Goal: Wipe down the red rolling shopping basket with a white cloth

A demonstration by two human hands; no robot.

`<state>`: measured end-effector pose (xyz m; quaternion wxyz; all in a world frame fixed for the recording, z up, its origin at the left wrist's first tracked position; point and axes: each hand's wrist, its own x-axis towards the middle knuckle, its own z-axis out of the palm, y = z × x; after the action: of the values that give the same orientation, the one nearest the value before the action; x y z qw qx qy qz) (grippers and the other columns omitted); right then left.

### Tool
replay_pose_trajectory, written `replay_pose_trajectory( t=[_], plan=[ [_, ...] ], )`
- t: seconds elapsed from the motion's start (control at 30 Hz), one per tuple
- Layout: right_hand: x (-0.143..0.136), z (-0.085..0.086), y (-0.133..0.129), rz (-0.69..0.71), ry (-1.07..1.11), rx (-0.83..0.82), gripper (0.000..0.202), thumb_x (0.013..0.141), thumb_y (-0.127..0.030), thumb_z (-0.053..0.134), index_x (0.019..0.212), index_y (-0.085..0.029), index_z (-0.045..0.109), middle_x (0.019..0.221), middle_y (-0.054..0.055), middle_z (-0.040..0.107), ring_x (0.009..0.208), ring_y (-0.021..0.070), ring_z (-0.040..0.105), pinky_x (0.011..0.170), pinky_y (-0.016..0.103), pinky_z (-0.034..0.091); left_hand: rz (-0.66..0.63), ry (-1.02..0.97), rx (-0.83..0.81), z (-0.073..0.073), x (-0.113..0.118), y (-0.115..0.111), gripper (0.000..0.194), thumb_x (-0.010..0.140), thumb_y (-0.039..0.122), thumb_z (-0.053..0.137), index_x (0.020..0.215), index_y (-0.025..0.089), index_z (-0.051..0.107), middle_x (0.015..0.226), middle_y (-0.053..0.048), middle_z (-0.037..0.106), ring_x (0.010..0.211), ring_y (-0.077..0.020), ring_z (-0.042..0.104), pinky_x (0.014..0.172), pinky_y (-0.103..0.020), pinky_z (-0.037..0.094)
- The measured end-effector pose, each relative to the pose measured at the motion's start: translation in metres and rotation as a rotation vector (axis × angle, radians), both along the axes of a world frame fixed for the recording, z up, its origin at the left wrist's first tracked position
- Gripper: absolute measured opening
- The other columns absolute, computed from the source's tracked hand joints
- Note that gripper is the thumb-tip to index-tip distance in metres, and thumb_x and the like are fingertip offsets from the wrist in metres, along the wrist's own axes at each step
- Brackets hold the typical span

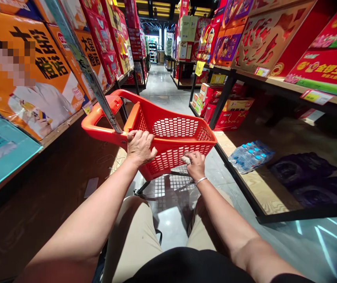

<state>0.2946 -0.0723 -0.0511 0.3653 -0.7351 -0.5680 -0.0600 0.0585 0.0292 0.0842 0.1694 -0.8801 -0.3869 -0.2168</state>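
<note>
A red plastic shopping cart (183,135) stands crosswise before me, its looped handle (97,124) to the left and its basket to the right. My left hand (140,146) is closed over the near rim of the basket, close to the handle. Lower and further right, my right hand (196,165) pinches a small whitish wad (186,160), perhaps cloth or tissue, against the perforated near side. A silver bracelet (201,181) circles my right wrist. From the handle's base a worn metal pole (90,74) rises toward the upper left. No goods show inside the basket.
Orange drink cartons (65,90) and a teal box (3,145) line the left shelf. On the right, red gift boxes (324,70) fill the upper shelf, with a pack of water bottles (251,156) on the low board. A tiled aisle (162,78) runs ahead.
</note>
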Motion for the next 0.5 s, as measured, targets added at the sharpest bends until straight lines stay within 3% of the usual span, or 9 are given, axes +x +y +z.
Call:
replay_pose_trajectory(
  t=[0.1,0.17,0.3,0.4,0.5],
  plan=[
    [0.004,0.021,0.000,-0.044,-0.026,0.221,0.026,0.090,-0.030,0.065,0.114,-0.030,0.074,0.118,0.009,0.055,0.114,0.0277,0.047,0.105,0.047,0.042,-0.015,-0.034,-0.013,-0.001,0.000,0.000,0.027,0.081,0.030,0.059,0.104,0.018,0.065,0.104,-0.015,0.063,0.108,-0.0380,0.054,0.106,-0.054,0.037],
    [-0.001,0.018,0.004,-0.044,-0.074,0.246,0.032,0.087,-0.030,0.067,0.119,-0.033,0.072,0.128,0.009,0.050,0.123,0.0304,0.042,0.111,0.051,0.039,-0.018,-0.036,-0.014,-0.001,0.000,-0.001,0.027,0.081,0.030,0.058,0.104,0.017,0.065,0.104,-0.015,0.063,0.108,-0.0383,0.054,0.106,-0.054,0.037],
    [-0.018,-0.025,0.011,-0.038,-0.100,0.074,0.045,0.082,-0.010,0.059,0.122,-0.031,0.068,0.137,0.009,0.043,0.131,0.0317,0.033,0.110,0.052,0.039,-0.004,-0.010,0.000,0.000,0.001,-0.003,0.028,0.082,0.031,0.058,0.104,0.016,0.065,0.104,-0.016,0.064,0.108,-0.0382,0.054,0.105,-0.053,0.038],
    [-0.032,-0.058,0.006,0.066,-0.060,-0.160,0.053,0.078,0.001,0.052,0.118,-0.029,0.068,0.128,0.009,0.047,0.117,0.0281,0.039,0.099,0.044,0.045,0.002,0.000,-0.003,0.001,0.001,-0.002,0.029,0.082,0.031,0.058,0.105,0.015,0.066,0.105,-0.016,0.064,0.109,-0.0387,0.054,0.105,-0.053,0.038],
    [-0.039,-0.067,-0.004,0.184,-0.035,-0.256,0.045,0.076,0.002,0.053,0.106,-0.026,0.072,0.112,0.008,0.054,0.097,0.0230,0.043,0.085,0.035,0.045,0.000,-0.009,-0.015,0.000,-0.001,-0.001,0.030,0.080,0.031,0.058,0.105,0.016,0.066,0.104,-0.016,0.063,0.109,-0.0392,0.053,0.105,-0.054,0.038]
  ],
)
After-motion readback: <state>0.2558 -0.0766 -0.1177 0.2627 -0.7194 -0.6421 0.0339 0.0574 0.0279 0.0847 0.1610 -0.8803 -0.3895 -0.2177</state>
